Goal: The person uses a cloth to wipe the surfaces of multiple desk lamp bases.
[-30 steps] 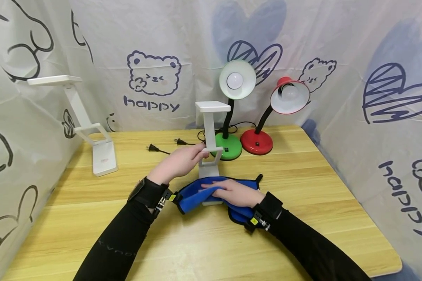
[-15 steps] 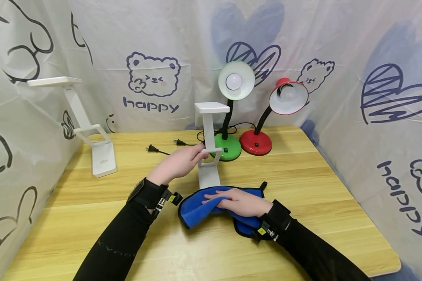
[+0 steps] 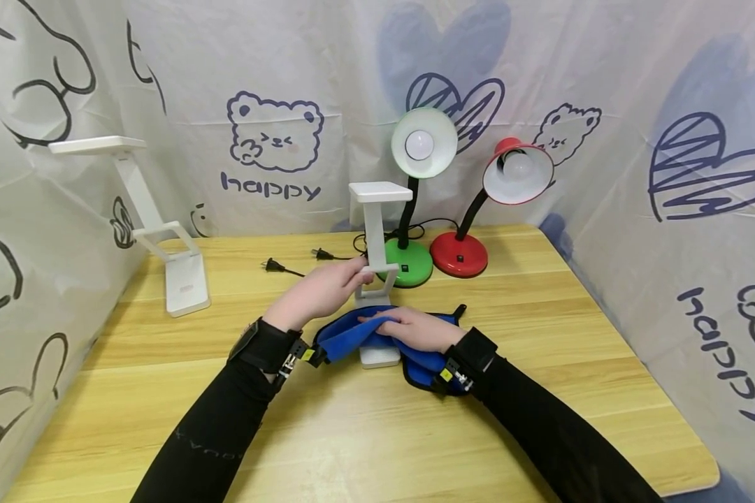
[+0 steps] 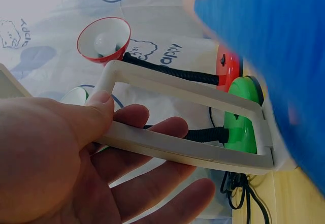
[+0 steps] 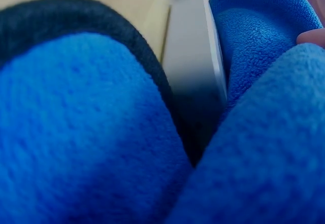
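Observation:
In the head view a white folding desk lamp (image 3: 375, 230) stands upright at mid-table. My left hand (image 3: 322, 288) grips its hinged support frame; the left wrist view shows thumb and fingers around one bar of that frame (image 4: 167, 145). My right hand (image 3: 421, 328) holds a blue cloth (image 3: 346, 339) with black edging over the lamp's base (image 3: 379, 357), a fold of it caught between thumb and fingers. The base's front end shows below the cloth. Cloth (image 5: 76, 117) fills most of the right wrist view, beside the base's side (image 5: 190, 56), and hides most of that hand.
Behind the white lamp are a green lamp (image 3: 415, 262) and a red lamp (image 3: 459, 253) with bendable black necks. Another white folding lamp (image 3: 187, 283) stands at the left. Two black plugs (image 3: 274, 265) lie near the table's (image 3: 541, 363) back edge, with curtains around.
My right hand slid the cloth toward me along the lamp base, then back away toward the lamp's frame, uncovering the base's front end. My left hand has stayed in place.

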`<act>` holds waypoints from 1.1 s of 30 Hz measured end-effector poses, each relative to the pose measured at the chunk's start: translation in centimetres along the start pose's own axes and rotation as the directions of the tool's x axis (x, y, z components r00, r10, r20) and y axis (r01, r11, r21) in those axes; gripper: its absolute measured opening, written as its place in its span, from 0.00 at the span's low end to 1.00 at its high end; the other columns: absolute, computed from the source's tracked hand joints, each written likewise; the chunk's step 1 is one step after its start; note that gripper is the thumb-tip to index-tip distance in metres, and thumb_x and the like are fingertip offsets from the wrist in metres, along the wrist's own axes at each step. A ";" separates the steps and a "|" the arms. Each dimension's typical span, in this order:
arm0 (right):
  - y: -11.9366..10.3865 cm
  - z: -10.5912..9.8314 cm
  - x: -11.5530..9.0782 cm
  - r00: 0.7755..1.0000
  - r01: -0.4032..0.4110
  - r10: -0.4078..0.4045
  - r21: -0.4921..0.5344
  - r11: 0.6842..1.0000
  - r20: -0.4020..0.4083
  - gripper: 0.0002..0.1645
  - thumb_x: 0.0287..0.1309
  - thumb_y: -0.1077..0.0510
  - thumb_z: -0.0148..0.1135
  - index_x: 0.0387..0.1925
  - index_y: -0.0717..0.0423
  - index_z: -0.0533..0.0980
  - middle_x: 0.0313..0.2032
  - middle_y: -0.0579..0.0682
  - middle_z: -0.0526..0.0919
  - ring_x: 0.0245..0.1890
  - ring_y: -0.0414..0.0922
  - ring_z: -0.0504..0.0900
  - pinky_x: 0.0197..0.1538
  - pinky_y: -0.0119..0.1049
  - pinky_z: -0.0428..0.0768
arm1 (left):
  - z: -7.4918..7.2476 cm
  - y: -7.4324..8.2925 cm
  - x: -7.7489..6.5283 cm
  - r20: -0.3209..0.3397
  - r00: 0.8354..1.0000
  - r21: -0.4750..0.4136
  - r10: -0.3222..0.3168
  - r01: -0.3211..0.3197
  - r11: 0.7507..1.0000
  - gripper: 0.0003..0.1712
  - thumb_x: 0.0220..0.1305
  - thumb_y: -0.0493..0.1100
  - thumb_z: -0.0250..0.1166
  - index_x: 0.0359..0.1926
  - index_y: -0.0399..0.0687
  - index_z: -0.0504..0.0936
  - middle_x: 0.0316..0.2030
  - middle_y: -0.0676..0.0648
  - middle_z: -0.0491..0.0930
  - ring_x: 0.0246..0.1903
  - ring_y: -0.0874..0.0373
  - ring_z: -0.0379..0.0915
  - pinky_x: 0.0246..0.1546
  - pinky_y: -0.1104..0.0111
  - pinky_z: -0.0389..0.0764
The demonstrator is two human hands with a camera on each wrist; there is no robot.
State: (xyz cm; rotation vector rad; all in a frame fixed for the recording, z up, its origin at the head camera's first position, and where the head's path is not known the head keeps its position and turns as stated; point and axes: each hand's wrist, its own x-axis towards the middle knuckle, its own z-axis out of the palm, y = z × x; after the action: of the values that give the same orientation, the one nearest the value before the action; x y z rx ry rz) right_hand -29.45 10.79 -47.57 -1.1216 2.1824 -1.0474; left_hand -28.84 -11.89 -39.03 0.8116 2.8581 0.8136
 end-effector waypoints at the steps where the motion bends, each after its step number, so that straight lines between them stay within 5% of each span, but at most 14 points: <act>1: 0.1 -0.2 0.3 1.000 -0.001 0.001 -0.008 1.000 -0.005 0.25 0.75 0.45 0.41 0.68 0.44 0.67 0.68 0.42 0.68 0.71 0.41 0.61 0.70 0.46 0.61 | 0.0 0.0 0.0 -0.002 1.000 0.005 0.002 -0.002 1.000 0.17 0.76 0.56 0.45 0.44 0.52 0.74 0.29 0.50 0.73 0.25 0.57 0.68 0.27 0.65 0.67; 9: 1.0 -1.8 1.5 0.996 -0.084 0.082 -0.047 0.995 -0.036 0.25 0.73 0.40 0.41 0.67 0.36 0.68 0.67 0.36 0.67 0.69 0.37 0.63 0.70 0.46 0.61 | 0.1 0.1 0.3 -0.006 1.000 0.024 0.014 -0.014 1.000 0.14 0.75 0.57 0.45 0.40 0.57 0.71 0.28 0.51 0.72 0.24 0.57 0.68 0.26 0.65 0.67; 19: 0.7 -1.7 1.5 0.997 -0.065 0.065 0.012 0.998 -0.052 0.21 0.73 0.44 0.44 0.61 0.35 0.74 0.59 0.36 0.76 0.62 0.36 0.72 0.67 0.44 0.66 | -0.3 0.3 0.2 0.001 1.000 0.012 0.012 -0.012 1.000 0.15 0.76 0.56 0.45 0.41 0.55 0.72 0.28 0.51 0.71 0.24 0.57 0.67 0.26 0.65 0.67; 27: -0.7 0.5 -1.0 1.000 -0.028 0.028 0.038 0.999 0.000 0.23 0.75 0.47 0.41 0.66 0.40 0.69 0.67 0.39 0.68 0.70 0.39 0.61 0.69 0.45 0.63 | -0.2 0.1 0.1 0.006 1.000 -0.010 -0.002 0.002 1.000 0.16 0.76 0.57 0.45 0.44 0.54 0.74 0.29 0.51 0.71 0.24 0.57 0.66 0.25 0.65 0.66; 33: -1.8 2.1 -3.7 0.996 -0.081 0.079 0.048 0.996 0.026 0.23 0.74 0.46 0.41 0.66 0.31 0.67 0.68 0.36 0.66 0.66 0.39 0.66 0.55 0.41 0.68 | -0.1 -0.1 0.1 0.008 1.000 -0.023 -0.016 0.016 1.000 0.17 0.76 0.58 0.44 0.45 0.56 0.74 0.28 0.51 0.71 0.22 0.57 0.64 0.23 0.65 0.65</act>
State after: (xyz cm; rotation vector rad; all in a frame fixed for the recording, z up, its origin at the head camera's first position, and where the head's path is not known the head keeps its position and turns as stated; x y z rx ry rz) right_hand -25.12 12.27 -47.12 -1.0111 2.1524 -1.0422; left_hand -28.98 -11.94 -39.02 0.7862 2.8395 0.8381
